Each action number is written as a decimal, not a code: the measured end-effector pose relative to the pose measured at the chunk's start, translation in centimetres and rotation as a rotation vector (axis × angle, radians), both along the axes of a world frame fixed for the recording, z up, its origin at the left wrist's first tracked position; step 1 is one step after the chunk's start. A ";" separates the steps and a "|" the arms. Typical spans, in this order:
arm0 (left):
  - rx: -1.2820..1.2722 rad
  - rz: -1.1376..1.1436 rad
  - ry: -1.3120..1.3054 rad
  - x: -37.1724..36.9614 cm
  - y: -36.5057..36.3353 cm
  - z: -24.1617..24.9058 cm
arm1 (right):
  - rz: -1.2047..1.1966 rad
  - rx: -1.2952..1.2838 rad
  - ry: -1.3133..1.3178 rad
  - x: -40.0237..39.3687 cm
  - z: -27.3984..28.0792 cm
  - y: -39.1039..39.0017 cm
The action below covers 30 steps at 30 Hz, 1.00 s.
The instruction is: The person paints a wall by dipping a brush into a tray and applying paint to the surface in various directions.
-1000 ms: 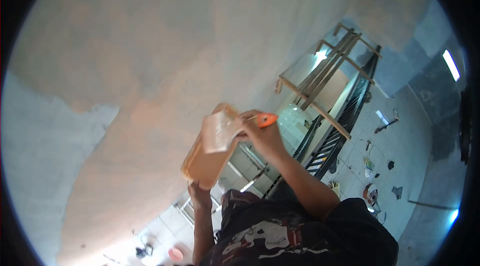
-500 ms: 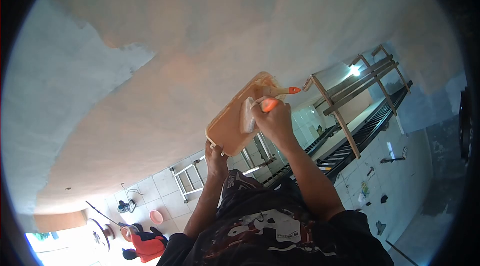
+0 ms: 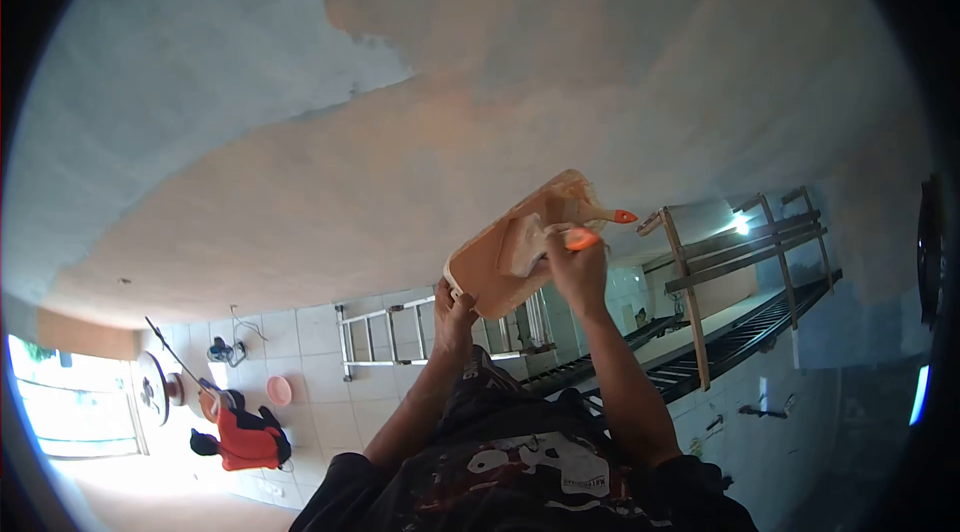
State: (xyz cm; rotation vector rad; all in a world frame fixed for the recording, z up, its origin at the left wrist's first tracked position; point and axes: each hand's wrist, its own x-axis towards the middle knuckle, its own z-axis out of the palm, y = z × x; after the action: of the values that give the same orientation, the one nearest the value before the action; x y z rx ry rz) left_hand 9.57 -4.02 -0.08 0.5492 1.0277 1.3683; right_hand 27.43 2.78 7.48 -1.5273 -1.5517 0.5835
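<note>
My left hand (image 3: 453,320) grips the lower left edge of a shallow tray (image 3: 483,265) coated with peach-orange paint. My right hand (image 3: 578,277) is closed round the orange-ended handle of a wide brush (image 3: 524,247), whose pale head lies over the tray's inside. A second brush (image 3: 606,216) with an orange handle tip rests across the tray's upper right end, held by neither hand. Above the tray spreads a large surface (image 3: 380,172), partly peach and partly pale blue-grey.
Below left stands a metal ladder (image 3: 392,334) on the tiled floor. A person in red (image 3: 245,440) holds a long pole near a pink basin (image 3: 279,390) and a fan (image 3: 226,351). On the right are a wooden frame (image 3: 684,297) and a black railing (image 3: 740,337).
The view has turned, and the tray with both hands appears lower and further right. The wide brush has shifted slightly within the tray. Both hands keep their grip.
</note>
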 end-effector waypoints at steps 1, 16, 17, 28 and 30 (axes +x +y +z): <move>0.032 0.001 -0.019 -0.1 -0.1 0.0 | -0.009 -0.076 0.359 0.4 0.7 -0.4; 0.090 0.074 0.039 -0.1 0.6 0.1 | 0.023 0.129 -0.096 -3.1 2.4 2.0; 0.119 0.066 0.048 -0.1 0.6 -0.1 | 0.046 0.157 -0.164 -3.3 1.0 2.6; 0.129 0.080 0.035 -0.2 0.5 -0.8 | -0.062 -0.017 0.158 -2.6 2.1 1.5; 0.150 0.077 0.042 0.0 0.1 -0.3 | -0.031 -0.001 0.196 -2.4 1.2 1.7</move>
State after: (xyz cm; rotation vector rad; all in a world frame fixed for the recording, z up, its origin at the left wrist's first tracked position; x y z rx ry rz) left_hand 9.57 -3.90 -0.42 0.6579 0.9934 1.5161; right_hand 25.00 4.51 8.64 -1.4465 -1.3761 0.6946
